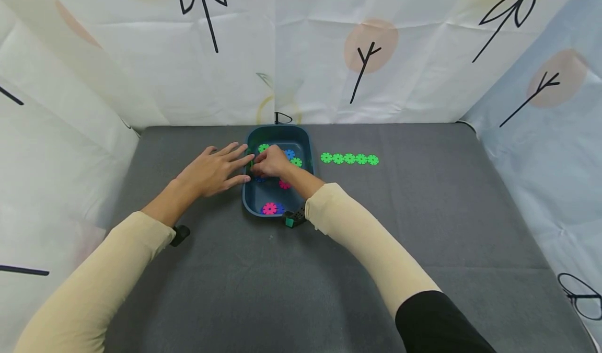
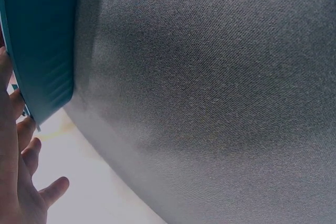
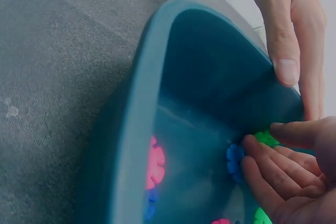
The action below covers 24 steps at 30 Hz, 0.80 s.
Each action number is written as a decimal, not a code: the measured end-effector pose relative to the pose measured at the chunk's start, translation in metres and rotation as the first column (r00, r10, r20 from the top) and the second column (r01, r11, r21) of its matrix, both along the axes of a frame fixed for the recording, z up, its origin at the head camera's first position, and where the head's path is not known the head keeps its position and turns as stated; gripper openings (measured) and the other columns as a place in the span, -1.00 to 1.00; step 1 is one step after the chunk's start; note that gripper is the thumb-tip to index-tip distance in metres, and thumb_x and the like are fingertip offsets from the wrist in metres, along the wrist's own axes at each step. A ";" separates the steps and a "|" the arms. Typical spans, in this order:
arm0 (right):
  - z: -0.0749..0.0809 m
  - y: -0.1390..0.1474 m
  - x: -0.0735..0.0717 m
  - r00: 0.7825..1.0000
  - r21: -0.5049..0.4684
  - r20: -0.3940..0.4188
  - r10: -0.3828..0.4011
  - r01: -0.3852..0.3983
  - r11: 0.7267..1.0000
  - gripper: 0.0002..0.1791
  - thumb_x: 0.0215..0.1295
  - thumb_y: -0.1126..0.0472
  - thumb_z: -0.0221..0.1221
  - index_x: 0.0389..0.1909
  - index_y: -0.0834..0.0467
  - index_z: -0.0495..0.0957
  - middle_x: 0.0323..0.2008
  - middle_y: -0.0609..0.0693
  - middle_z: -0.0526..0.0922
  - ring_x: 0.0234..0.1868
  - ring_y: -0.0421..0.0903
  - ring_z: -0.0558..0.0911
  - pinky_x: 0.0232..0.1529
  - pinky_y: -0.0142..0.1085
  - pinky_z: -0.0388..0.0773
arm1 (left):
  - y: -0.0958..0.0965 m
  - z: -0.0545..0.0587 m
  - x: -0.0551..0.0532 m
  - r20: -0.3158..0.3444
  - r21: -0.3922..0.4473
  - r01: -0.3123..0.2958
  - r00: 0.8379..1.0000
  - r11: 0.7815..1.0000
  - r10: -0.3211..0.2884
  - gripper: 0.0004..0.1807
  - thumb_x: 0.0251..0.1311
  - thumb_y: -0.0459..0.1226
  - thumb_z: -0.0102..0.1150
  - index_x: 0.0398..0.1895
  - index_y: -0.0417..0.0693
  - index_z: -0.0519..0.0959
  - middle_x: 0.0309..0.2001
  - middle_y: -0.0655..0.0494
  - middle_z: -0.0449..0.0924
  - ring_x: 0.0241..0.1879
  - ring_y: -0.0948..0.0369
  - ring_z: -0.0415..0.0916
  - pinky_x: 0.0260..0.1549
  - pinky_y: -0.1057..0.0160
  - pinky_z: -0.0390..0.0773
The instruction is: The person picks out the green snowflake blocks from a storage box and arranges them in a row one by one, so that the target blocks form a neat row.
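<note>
A dark teal tray [image 1: 310, 149] holds several flower-shaped plastic discs. My right hand [image 1: 273, 162] reaches inside, by the left wall, with thumb and fingers pinching a green flower-shaped disc [image 3: 266, 138]. Just beside those fingers is a blue disc [image 3: 234, 162]. My left hand [image 1: 207, 171] lies at the tray's left rim with fingers spread and fairly straight, the fingertips touching the edge. Other pieces in the tray are a green disc [image 1: 264, 147], a second blue disc [image 1: 289, 154] and a pink disc [image 1: 269, 208] overlapping a darker blue one near the front.
To the right of the tray, several green discs [image 1: 349, 158] lie in a straight row on the grey tablecloth [image 1: 423, 201]. Patterned white curtains [image 1: 310, 55] stand behind the table and along both sides. A black wrist strap [image 1: 295, 217] overlaps the tray's front right corner.
</note>
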State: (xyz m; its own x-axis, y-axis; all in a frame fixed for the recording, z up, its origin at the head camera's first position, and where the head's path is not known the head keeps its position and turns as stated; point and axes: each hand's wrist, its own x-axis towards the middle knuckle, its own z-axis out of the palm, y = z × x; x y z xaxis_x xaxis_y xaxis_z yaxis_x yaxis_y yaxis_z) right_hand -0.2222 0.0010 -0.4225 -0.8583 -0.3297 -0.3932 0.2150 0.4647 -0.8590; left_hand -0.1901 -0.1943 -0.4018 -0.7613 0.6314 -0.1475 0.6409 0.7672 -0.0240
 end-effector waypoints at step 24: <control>0.041 0.053 0.004 0.995 -0.044 -0.103 0.005 -0.009 0.999 -0.77 0.33 0.44 0.19 -0.03 0.44 0.58 -0.32 0.26 0.74 -0.19 0.21 0.74 -0.06 -0.01 0.65 | 0.004 -0.001 0.000 0.015 -0.036 -0.022 1.000 0.999 0.023 -0.23 0.43 0.22 -0.11 0.57 0.06 0.14 0.56 -0.10 0.00 0.53 -0.10 -0.05 0.31 -0.33 0.16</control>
